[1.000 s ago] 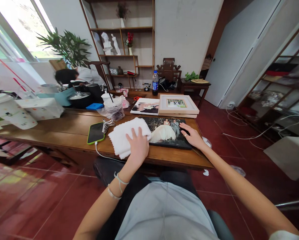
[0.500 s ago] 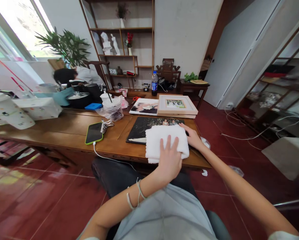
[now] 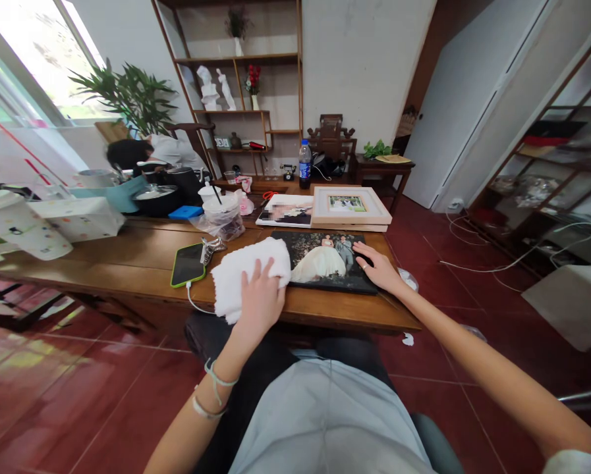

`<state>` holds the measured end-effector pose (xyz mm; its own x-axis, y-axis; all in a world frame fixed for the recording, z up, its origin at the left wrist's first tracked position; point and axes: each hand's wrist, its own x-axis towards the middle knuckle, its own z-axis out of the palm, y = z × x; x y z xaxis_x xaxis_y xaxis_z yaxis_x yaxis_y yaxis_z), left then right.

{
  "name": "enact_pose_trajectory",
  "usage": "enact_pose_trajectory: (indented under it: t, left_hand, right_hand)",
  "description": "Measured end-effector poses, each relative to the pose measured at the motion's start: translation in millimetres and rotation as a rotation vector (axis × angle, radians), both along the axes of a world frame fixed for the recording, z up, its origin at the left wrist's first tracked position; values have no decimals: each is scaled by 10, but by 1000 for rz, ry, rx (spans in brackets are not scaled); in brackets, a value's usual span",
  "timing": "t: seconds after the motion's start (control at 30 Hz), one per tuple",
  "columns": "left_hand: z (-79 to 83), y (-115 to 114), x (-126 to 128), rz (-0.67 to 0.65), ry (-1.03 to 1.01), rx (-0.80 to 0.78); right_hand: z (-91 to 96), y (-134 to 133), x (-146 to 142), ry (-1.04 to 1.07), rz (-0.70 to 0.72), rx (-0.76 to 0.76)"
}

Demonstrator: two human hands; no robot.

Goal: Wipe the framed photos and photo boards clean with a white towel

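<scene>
My left hand [image 3: 261,296] presses on a folded white towel [image 3: 230,273], fingers spread over its top and the towel's near edge gathered under the palm. The towel lies over the left end of a dark wedding photo panel [image 3: 319,259] and the tabletop beside it. My right hand [image 3: 380,268] rests on the panel's right edge with its fingers stretched out flat and a ring on one finger. The couple printed on the panel is uncovered between my hands.
Behind the panel lie a pale picture frame [image 3: 352,207] and another print [image 3: 285,212]. A charging phone [image 3: 188,264], a bagged cup [image 3: 221,216] and a bottle [image 3: 304,164] stand about the wooden table [image 3: 127,253]. Another person [image 3: 171,150] leans down at the left.
My left hand has slid the towel leftward across the panel, uncovering the couple in the picture. My right hand stays at the panel's right edge.
</scene>
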<state>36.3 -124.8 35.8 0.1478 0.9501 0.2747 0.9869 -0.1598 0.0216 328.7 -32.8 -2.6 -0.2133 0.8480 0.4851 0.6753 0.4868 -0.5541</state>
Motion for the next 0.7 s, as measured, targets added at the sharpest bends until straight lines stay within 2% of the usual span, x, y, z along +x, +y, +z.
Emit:
enact_pose_trajectory:
  t: [0.13, 0.23, 0.37, 0.53, 0.63, 0.7]
  left_hand:
    - [-5, -46, 124, 63, 11, -13]
    - [15, -126, 347, 36, 1, -29]
    - [33, -256, 716, -91, -18, -53]
    - [-28, -372, 1201, -327, -79, -27]
    - [-81, -374, 1321, -408, -109, 16]
    - [-104, -348, 1267, -434, -128, 29]
  right_hand:
    - [-1, -1, 7, 27, -4, -4]
    - [-3, -1, 6, 22, -13, -5]
    - [0, 0, -1, 3, -13, 4]
    - [15, 11, 37, 12, 25, -19]
    - [17, 18, 58, 45, 79, -46]
    - [13, 19, 44, 48, 78, -49]
